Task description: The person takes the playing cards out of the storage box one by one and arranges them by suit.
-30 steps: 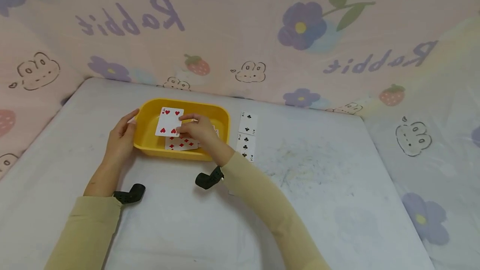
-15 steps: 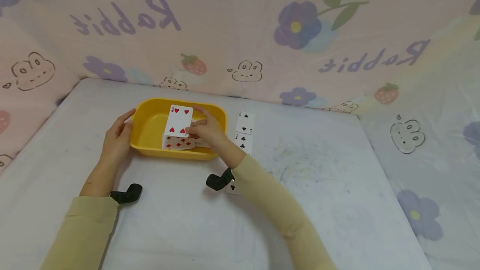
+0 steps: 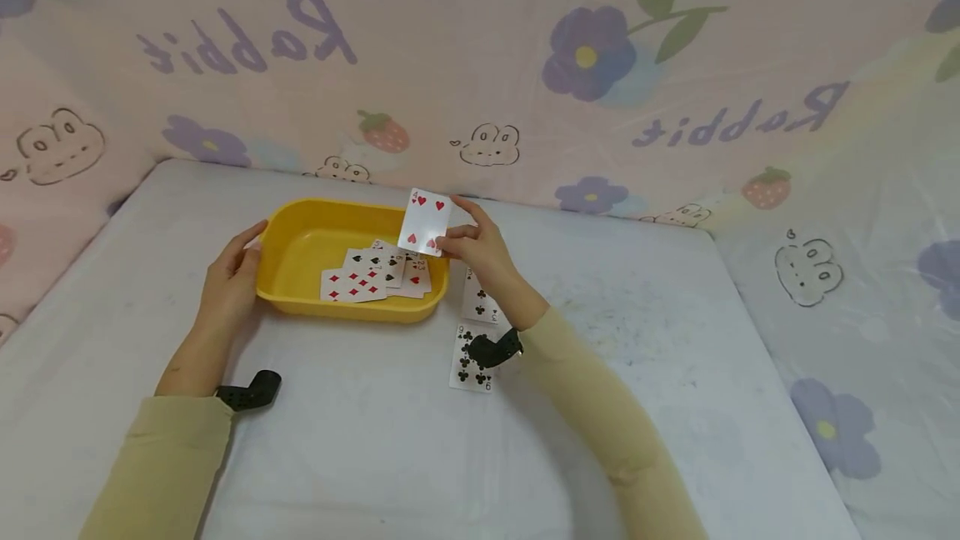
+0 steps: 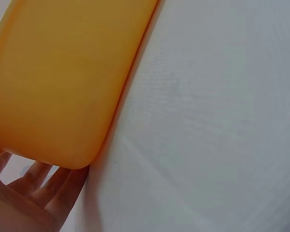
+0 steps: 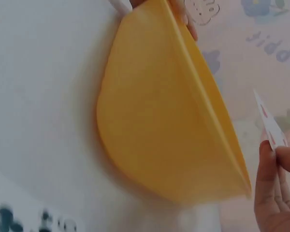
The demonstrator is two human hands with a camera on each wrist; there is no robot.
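Since half a second ago, the four of hearts (image 3: 425, 223) had travelled rightward from over the middle of the yellow tray (image 3: 291, 261) to its upper-right rim in the head view, and the right hand (image 3: 483, 250) had gone with it. That shift uncovered the loose cards lying in the tray's right half: a card of red diamonds (image 3: 351, 287) in front, spade cards (image 3: 363, 260) behind it and a heart card (image 3: 417, 279) at the right.

The right hand pinched the four of hearts between thumb and finger near its right edge, face showing to the head camera; in the right-wrist view the card stood tilted, apart from the tray, at the right of the frame. The left hand (image 3: 228, 277), left of centre, lay against the tray's left end, its fingers extended and touching the outer wall. The two hands were well apart, with the tray between them.

On the white counter (image 3: 360, 448), just right of the tray, lay the three of clubs (image 3: 478, 307); below it in the frame was another club card (image 3: 472, 382), partly covered by the black wrist camera (image 3: 495, 349).
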